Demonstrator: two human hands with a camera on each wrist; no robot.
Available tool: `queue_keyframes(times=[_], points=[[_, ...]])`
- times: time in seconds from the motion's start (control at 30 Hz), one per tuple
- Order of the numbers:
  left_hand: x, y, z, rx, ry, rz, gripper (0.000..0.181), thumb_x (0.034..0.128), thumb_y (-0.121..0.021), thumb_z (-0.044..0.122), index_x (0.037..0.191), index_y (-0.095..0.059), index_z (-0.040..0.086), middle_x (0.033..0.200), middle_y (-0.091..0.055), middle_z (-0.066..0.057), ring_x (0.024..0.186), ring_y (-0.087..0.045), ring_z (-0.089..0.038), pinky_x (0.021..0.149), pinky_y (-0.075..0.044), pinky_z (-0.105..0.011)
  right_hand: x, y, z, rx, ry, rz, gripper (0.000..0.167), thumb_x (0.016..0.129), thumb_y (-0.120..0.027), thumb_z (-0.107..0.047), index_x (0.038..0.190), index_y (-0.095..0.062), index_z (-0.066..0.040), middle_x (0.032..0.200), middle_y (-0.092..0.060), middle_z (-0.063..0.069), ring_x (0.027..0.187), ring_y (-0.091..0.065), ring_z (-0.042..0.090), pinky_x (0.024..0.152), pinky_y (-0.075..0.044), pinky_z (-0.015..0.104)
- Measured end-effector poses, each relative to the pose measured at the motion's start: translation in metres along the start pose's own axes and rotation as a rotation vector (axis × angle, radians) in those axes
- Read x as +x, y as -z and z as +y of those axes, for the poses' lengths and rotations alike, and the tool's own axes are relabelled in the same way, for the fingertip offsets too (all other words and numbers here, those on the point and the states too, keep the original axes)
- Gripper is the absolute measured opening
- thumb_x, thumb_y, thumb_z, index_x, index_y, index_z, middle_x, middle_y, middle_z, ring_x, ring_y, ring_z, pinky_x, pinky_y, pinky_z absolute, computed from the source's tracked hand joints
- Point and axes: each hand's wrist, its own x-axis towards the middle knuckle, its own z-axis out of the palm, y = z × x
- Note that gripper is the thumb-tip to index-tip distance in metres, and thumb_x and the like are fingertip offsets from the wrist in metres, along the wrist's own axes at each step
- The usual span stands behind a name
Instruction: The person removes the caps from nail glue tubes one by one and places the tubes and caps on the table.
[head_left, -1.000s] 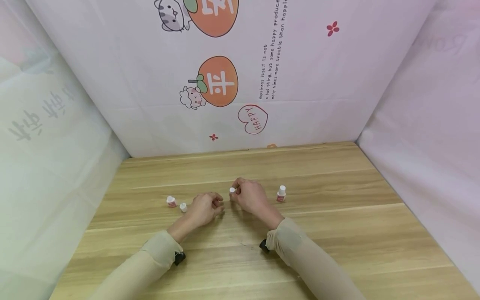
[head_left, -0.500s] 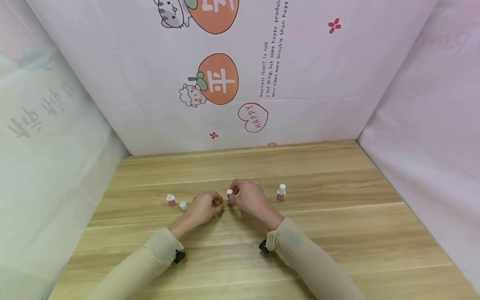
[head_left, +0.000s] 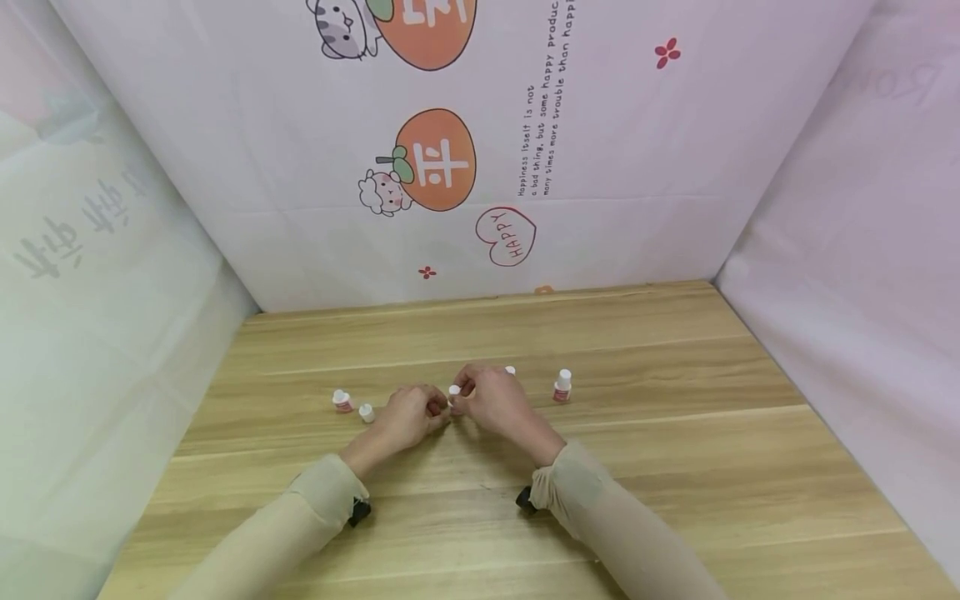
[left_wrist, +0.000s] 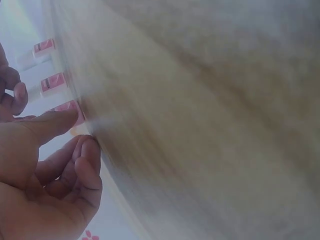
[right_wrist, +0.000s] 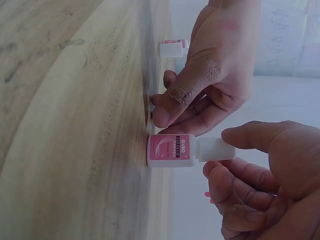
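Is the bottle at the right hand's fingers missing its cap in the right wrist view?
No, the white cap sits on the bottle, and the right hand pinches it there.

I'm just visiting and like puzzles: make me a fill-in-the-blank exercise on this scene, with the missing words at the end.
The person's ____ hand pinches the cap of a bottle.
The label on that bottle is mostly ____.
In the head view, the farthest-right bottle has a top coloured ____.
The heart on the backdrop bears the word ____.
Missing words: right; pink; white; HAPPY.
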Motion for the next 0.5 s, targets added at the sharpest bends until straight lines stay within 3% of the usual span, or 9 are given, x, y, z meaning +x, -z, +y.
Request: queue_keyframes(times=[0.5], points=[[0.0094, -0.0056, -0.0004, 0.009, -0.046, -0.007, 0.012, 0.0851, -0.079, 0.018, 0.092, -0.074, 0.010, 0.078, -0.069, 0.003, 0.070, -0.059, -0.007, 0.068, -0.050, -0.026, 0.0013, -0.0039, 0.0037, -0.009, -0.007, 0.031, 0.019, 0.087, -0.076, -0.032, 0.097, -0.068, -0.018, 0.088, -0.071, -0.003, 0.078, -0.062, 0.014, 0.070, -0.048, 0.030]])
